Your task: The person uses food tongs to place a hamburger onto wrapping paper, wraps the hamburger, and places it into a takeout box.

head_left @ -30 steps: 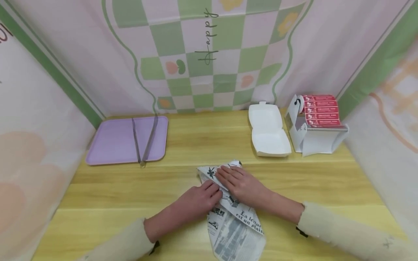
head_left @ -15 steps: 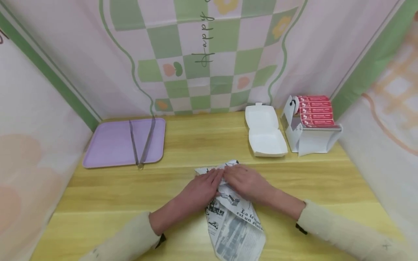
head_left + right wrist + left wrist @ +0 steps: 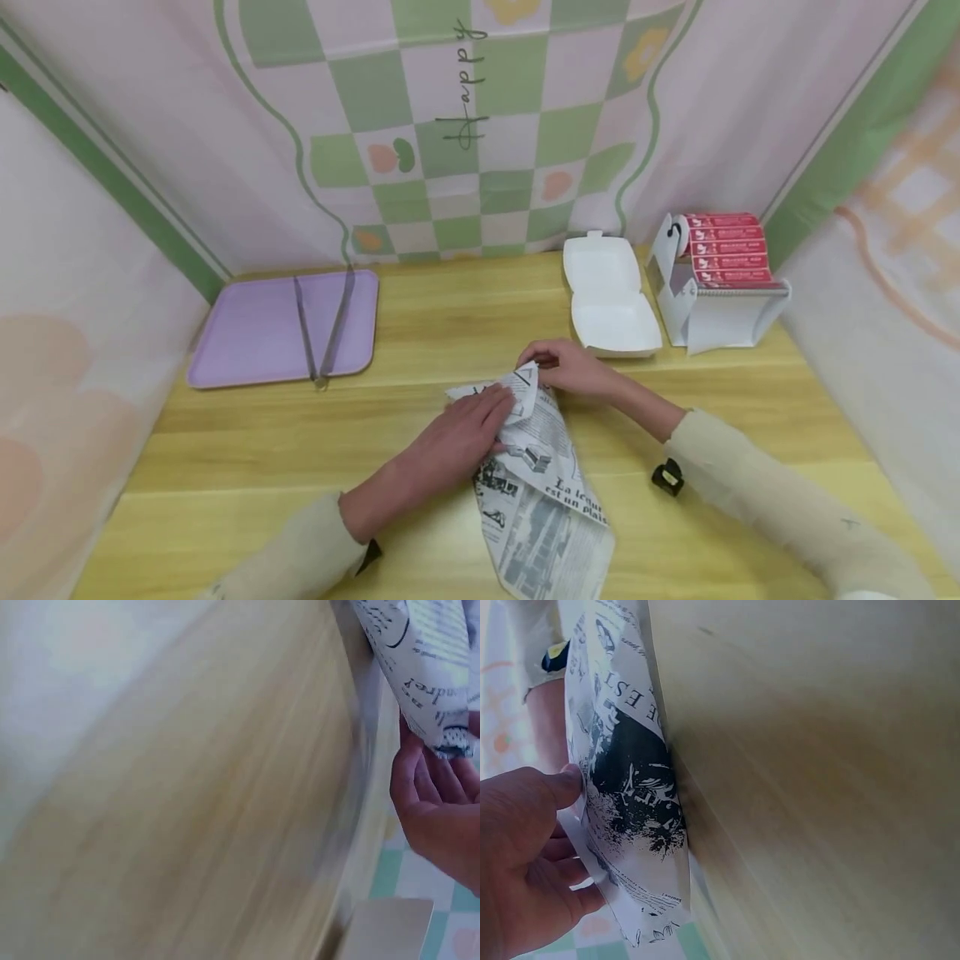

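Note:
Newspaper-print wrapping paper lies folded on the table. Its loose, pointed tail spreads toward the person, and in the wrist views the folded part looks bulky; whatever is inside is hidden. My left hand rests on the left of the fold, fingers laid straight over it. In the left wrist view the thumb touches the bundle's side. At the far right end, my right hand holds the paper with bent fingers. The right wrist view shows those fingers around the paper's tip. A flap stands up between the hands.
Behind the right hand sits an open white takeaway box. A white dispenser with a roll of red labels stands right of it. Metal tongs lie on a purple tray at back left. Printed curtains enclose the table.
The right hand has moved from lying on the paper to its far right end, where a flap now lifts. Earlier, the left hand shifted up the fold beside the right.

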`<state>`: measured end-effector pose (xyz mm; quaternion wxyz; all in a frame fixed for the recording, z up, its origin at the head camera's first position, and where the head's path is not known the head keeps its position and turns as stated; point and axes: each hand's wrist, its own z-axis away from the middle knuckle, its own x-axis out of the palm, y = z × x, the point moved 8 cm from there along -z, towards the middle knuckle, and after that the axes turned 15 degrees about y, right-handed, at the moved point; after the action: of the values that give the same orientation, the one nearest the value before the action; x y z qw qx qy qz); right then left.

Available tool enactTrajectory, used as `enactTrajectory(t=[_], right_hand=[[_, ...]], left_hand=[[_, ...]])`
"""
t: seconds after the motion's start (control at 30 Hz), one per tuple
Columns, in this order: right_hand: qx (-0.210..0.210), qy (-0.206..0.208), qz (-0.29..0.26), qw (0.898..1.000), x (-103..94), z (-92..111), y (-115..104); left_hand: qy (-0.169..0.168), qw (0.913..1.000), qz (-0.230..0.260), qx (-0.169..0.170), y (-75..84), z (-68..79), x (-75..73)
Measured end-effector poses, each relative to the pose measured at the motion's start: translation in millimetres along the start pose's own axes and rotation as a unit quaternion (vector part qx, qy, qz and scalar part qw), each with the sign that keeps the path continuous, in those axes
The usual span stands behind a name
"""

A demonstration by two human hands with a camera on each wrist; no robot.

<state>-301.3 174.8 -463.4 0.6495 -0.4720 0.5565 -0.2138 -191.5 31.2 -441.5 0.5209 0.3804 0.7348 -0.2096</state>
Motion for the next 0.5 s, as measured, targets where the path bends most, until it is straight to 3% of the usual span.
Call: enactTrajectory(t=[0.17, 0.37, 0.5], right_hand=[[-0.038, 0.01, 0.073, 0.997, -2.0, -6, -5], [-0.116, 0.001, 0.185, 0.976, -3.0, -6, -24], [-0.113, 0.025, 0.199, 0.973, -2.5, -7, -28]], left_hand=[[-0.005, 0.9999, 0.005, -0.009, -2.3, -0.9, 0.8], [-0.013, 0.9997, 0.009, -0.018, -5.6, -4.0, 1.0], [-0.006, 0.9998, 0.014, -0.015, -6.7, -5.1, 0.0]])
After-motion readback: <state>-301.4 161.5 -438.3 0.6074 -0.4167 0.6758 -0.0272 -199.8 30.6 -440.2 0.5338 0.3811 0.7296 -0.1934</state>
